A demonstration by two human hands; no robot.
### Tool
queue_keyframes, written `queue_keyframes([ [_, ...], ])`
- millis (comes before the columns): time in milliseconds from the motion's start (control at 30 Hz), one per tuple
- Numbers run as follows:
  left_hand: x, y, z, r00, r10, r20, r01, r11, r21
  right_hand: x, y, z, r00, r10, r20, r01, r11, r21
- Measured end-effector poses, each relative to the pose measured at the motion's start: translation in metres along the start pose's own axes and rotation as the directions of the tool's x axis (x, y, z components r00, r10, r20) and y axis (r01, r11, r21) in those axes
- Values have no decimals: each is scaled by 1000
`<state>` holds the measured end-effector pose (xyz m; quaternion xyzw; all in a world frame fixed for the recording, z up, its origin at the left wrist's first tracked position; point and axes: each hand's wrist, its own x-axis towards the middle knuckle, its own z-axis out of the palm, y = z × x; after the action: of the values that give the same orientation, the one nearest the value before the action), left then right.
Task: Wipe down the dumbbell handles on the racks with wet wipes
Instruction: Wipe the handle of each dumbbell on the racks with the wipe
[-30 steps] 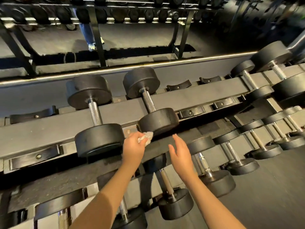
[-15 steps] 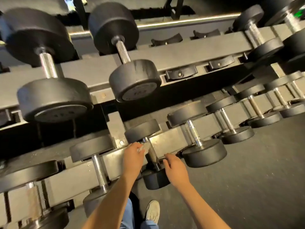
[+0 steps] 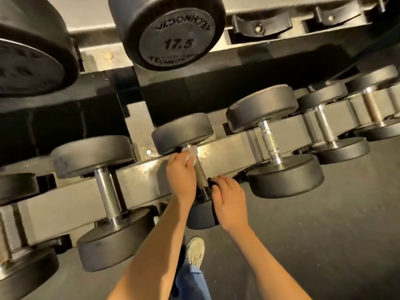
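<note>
On the lower rack [image 3: 138,182], the middle dumbbell's handle [image 3: 200,175] lies between both hands. Its far end, by the rear weight [image 3: 181,131], is where the left hand [image 3: 181,176] pinches the wet wipe [image 3: 191,153] against the bar. The right hand [image 3: 229,198] curls over the near weight [image 3: 202,215] (steadying it, apparently). A second ago the wipe was up by the top rack, so wiping here has barely begun and the knurled length is still uncovered.

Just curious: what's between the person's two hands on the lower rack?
In the head view, the knurled dumbbell handle runs between the left hand, holding the wet wipe, and the right hand, curled on the dumbbell's near head.
</note>
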<state>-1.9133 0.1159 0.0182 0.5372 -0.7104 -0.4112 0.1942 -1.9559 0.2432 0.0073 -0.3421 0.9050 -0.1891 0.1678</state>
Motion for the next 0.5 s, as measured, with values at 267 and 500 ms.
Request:
queue_keyframes([
  [267, -10, -17, 0, 998, 26, 58, -26, 1000, -5, -3, -1, 1, 998, 8, -66, -6, 1000, 30],
  [500, 3, -17, 6, 995, -87, 51, 92, 992, -89, -4, 0, 2, 995, 8, -100, 0, 996, 85],
])
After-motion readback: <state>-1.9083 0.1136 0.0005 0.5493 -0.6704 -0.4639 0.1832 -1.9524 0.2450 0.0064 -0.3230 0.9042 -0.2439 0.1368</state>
